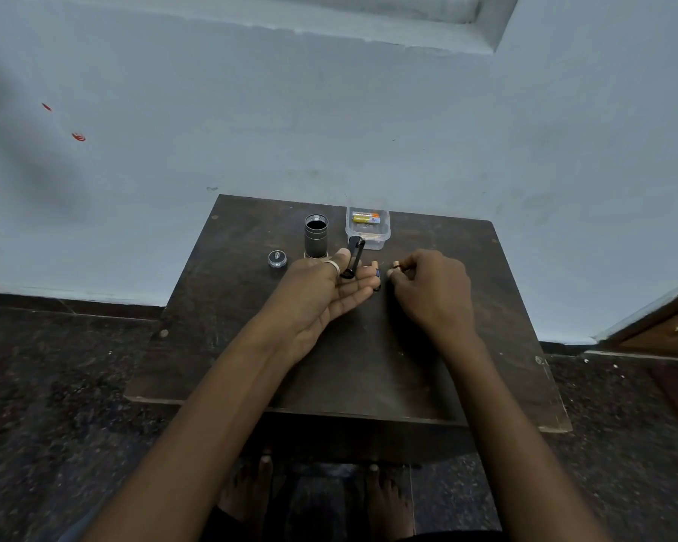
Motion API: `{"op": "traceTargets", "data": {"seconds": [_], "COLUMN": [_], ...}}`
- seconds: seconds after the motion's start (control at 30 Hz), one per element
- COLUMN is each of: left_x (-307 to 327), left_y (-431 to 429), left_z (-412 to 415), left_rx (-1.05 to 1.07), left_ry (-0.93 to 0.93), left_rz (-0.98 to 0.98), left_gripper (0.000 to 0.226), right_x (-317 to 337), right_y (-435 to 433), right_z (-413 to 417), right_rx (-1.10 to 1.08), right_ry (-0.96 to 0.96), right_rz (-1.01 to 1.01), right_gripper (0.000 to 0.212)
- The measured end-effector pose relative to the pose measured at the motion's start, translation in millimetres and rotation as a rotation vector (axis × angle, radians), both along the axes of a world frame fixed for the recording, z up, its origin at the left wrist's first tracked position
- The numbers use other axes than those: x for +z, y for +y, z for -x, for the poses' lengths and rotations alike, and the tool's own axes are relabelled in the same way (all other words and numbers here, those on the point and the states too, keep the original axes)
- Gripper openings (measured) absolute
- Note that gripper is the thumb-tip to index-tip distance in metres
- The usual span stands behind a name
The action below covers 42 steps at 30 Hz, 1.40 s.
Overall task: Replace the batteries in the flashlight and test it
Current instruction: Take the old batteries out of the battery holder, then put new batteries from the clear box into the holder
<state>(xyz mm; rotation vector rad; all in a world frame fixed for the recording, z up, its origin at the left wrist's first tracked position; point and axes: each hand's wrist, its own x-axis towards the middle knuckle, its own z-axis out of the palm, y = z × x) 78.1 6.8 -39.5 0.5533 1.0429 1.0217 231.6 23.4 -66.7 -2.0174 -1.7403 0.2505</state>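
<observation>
The grey metal flashlight barrel (316, 236) stands open-end-up on the far surface (368, 365), so the left grip (325, 295) clamps the black plastic battery carrier (354, 257) while the right grip (433, 293) pinches a small dark battery (395, 264) beside it.

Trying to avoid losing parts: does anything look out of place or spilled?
Nothing stands out. The flashlight body stands upright, open end up, tail cap beside it; batteries lie inside the clear container.
</observation>
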Motion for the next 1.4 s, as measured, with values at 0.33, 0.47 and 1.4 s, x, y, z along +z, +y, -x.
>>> {"op": "traceTargets", "data": {"seconds": [0.33, 0.47, 1.4], "left_x": [0.4, 0.6, 2.0], "left_y": [-0.9, -1.0, 2.0], "left_z": [-0.8, -1.9, 3.9], "left_rx": [-0.009, -0.010, -0.047], "left_ry": [0.009, 0.001, -0.060], "left_rz": [0.001, 0.006, 0.061], "left_gripper": [0.028, 0.030, 0.035], "right_x": [-5.7, 5.6, 61.1], "right_y": [4.6, 3.3, 118.2], "right_z": [1.9, -3.3, 19.6], "right_rx": [-0.002, 0.002, 0.460], "right_ry": [0.119, 0.181, -0.259], "right_rz": [-0.086, -0.191, 0.265], "right_gripper": [0.014, 0.008, 0.018]}}
